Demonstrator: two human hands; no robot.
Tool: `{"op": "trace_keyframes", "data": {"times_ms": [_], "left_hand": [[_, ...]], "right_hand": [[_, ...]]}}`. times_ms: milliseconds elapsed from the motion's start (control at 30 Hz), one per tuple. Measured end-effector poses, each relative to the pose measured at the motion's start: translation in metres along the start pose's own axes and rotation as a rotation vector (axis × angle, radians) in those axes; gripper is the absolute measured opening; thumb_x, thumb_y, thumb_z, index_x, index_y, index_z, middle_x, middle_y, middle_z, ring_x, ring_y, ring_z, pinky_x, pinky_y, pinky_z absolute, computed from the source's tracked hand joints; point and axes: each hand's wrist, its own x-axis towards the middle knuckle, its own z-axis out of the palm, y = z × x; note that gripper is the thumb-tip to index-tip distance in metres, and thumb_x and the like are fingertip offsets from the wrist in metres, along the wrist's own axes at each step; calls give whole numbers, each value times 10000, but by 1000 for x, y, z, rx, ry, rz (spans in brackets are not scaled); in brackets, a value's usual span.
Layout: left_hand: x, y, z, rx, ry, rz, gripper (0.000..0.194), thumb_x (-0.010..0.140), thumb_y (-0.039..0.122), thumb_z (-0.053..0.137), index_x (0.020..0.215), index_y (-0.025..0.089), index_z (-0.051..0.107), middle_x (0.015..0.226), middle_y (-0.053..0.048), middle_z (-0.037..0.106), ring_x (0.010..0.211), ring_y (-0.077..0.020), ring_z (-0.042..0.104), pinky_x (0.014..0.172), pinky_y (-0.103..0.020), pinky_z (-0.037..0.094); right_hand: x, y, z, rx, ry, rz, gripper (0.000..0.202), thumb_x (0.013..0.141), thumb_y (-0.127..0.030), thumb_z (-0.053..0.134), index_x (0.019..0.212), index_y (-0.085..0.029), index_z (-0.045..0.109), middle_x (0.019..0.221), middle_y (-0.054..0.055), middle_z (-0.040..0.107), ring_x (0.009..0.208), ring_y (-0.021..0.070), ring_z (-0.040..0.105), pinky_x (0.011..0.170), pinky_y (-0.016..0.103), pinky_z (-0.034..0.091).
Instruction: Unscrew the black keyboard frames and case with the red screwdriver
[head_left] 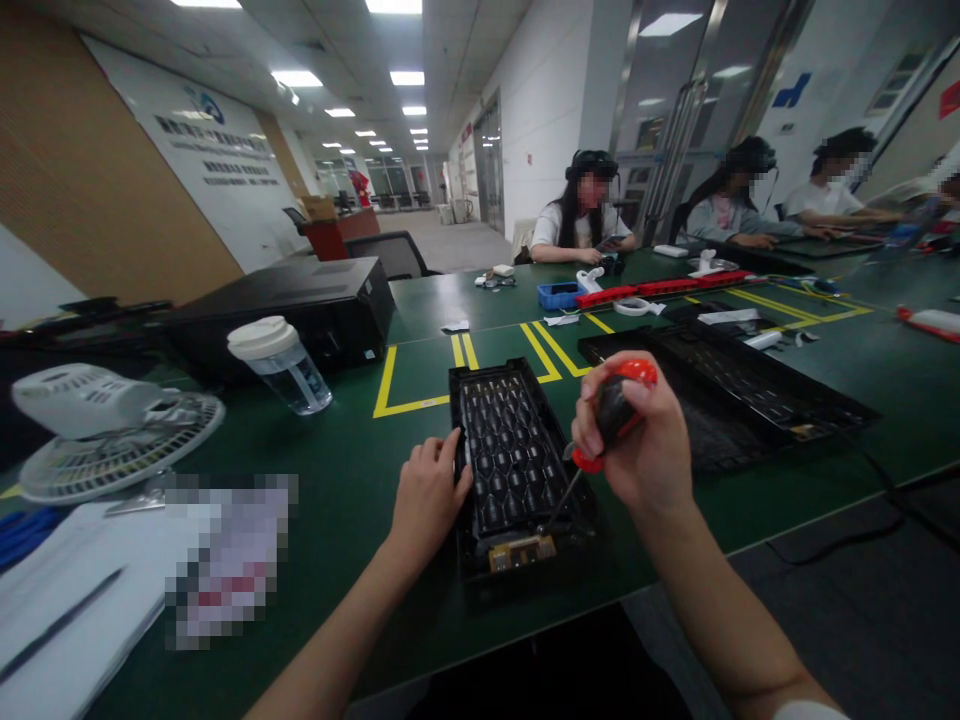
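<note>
A black rectangular casing (504, 440) with rows of dark hexagon-like cells lies on the green table in front of me. At its near end sits a small yellowish circuit board (520, 553). My left hand (429, 492) rests on the casing's left edge, fingers curled over the rim. In my right hand (646, 440) is a screwdriver (616, 408) with a red and black handle, held tilted. Its thin shaft points down and left to the casing's near right corner, close to the circuit board; whether the tip touches a screw is too small to tell.
A larger black panel (731, 385) lies to the right, with a cable trailing off. On the left stand a lidded cup (289, 370), a white fan (112, 430), a black box (292, 310) and papers (82, 590). Several people sit across the table (352, 450).
</note>
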Motion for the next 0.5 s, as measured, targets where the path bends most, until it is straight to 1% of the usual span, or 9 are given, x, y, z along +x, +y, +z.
{"op": "trace_keyframes", "data": {"times_ms": [33,67,133,200,267,300,400,500], "left_hand": [[2,4,-2,48,9,48,458,915,302,481,1353,167,495,1143,-126,608,1032,-276,561,883,-399,454],[5,8,-4,72,-8,109,424,913,291,497,1324,191,529,1150,-117,618,1041,-281,557,894,-414,439],[14,17,-6,50,-88,218,346,911,294,525,1241,215,595,1132,-94,649,1047,-280,569,916,-431,416],[24,25,-4,-30,-194,288,300,905,330,554,1175,224,630,1107,-76,670,1024,-267,597,891,-410,431],[35,30,1,-103,-259,315,303,882,365,595,1144,220,642,1096,-71,677,1001,-255,620,854,-367,452],[40,32,4,-123,-275,326,296,867,367,617,1116,212,653,1078,-72,681,978,-248,629,833,-346,460],[50,36,13,-167,-289,323,196,835,301,653,997,196,682,1003,-68,688,923,-230,642,787,-305,472],[55,37,18,-220,-293,286,83,835,231,627,879,193,687,944,-58,690,918,-222,642,784,-293,477]], "right_hand": [[6,-6,-4,37,36,19,158,770,-288,580,881,-199,511,722,-43,596,353,53,462,335,186,376],[11,-10,-10,73,85,34,198,753,-325,611,867,-191,520,708,-42,590,355,44,450,326,167,359],[21,-17,-24,120,189,65,274,712,-360,687,839,-175,530,684,-46,570,355,13,406,305,121,317],[28,-17,-41,156,297,108,274,671,-270,739,799,-164,521,654,-57,542,364,-13,369,306,80,301],[32,-12,-58,228,408,227,267,642,-155,733,738,-162,484,633,-67,515,375,-22,356,305,63,297],[33,-8,-67,250,431,260,261,646,-141,716,722,-160,467,624,-69,499,384,-24,364,316,57,318],[34,4,-87,284,472,333,272,635,-116,698,706,-159,439,593,-81,442,410,-25,395,354,44,369],[33,11,-96,308,491,393,279,630,-119,695,714,-160,433,580,-89,405,412,-20,402,359,49,385]]}}
